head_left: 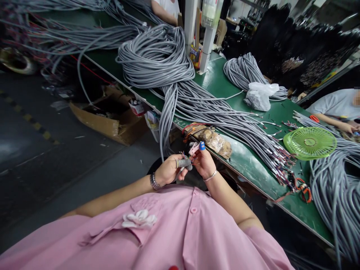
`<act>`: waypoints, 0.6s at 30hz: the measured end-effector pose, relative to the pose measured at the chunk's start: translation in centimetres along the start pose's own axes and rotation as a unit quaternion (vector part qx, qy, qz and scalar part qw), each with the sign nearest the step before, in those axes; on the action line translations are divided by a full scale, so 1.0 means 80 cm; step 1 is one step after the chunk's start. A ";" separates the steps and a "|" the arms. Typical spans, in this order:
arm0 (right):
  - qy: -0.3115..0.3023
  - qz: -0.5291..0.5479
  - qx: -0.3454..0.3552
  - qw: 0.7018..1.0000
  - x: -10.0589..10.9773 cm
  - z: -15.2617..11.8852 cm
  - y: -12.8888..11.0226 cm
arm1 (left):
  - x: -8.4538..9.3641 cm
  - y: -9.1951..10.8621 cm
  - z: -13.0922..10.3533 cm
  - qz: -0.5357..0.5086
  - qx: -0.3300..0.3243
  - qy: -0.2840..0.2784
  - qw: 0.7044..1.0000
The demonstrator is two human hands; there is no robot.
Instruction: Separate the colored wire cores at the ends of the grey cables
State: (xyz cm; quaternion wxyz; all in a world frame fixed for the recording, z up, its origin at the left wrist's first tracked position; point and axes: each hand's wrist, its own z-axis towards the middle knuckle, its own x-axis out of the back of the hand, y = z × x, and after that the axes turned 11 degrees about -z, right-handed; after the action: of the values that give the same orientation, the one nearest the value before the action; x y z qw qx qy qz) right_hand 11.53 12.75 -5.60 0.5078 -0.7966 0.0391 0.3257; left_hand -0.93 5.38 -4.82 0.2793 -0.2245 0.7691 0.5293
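Observation:
Near the middle of the head view, my left hand [168, 169] is closed around the end of a grey cable, whose thin coloured wires fan out at the top. Grey wrapping covers one of its fingers. Close beside it, my right hand [205, 163] has thumb and fingers pinched on a small pink piece at the wires; blue tape covers a fingertip. Just beyond both hands, a brown taped bundle [215, 140] lies on the edge of the green table [244, 155]. A large grey cable coil [157, 56] rests farther back, with its cables running right.
Orange-handled scissors [305, 191] and a green fan [309, 142] are on the right of the table. A plastic bag [260, 96] lies behind. An open cardboard box [112, 120] stands on the floor at left. People sit across the table.

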 end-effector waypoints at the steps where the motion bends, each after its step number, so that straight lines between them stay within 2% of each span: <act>1: -0.002 0.003 -0.013 1.000 0.000 -0.001 -0.001 | 0.000 0.000 -0.002 0.007 -0.003 0.000 1.000; 7: -0.030 0.015 -0.060 0.998 0.002 -0.013 -0.007 | 0.004 -0.005 -0.015 0.041 -0.007 0.004 0.999; 13: -0.015 -0.029 -0.009 0.999 0.003 -0.016 -0.004 | 0.002 -0.002 -0.015 0.015 -0.021 0.005 1.000; 18: -0.043 -0.035 -0.008 0.998 0.006 -0.010 -0.001 | -0.005 0.001 -0.009 -0.023 -0.006 0.005 1.000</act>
State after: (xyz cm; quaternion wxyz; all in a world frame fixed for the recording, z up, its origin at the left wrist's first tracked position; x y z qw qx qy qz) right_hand 12.36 12.24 -5.60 0.5140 -0.7866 -0.0136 0.3418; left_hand -0.85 4.73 -4.32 0.2861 -0.2468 0.7620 0.5260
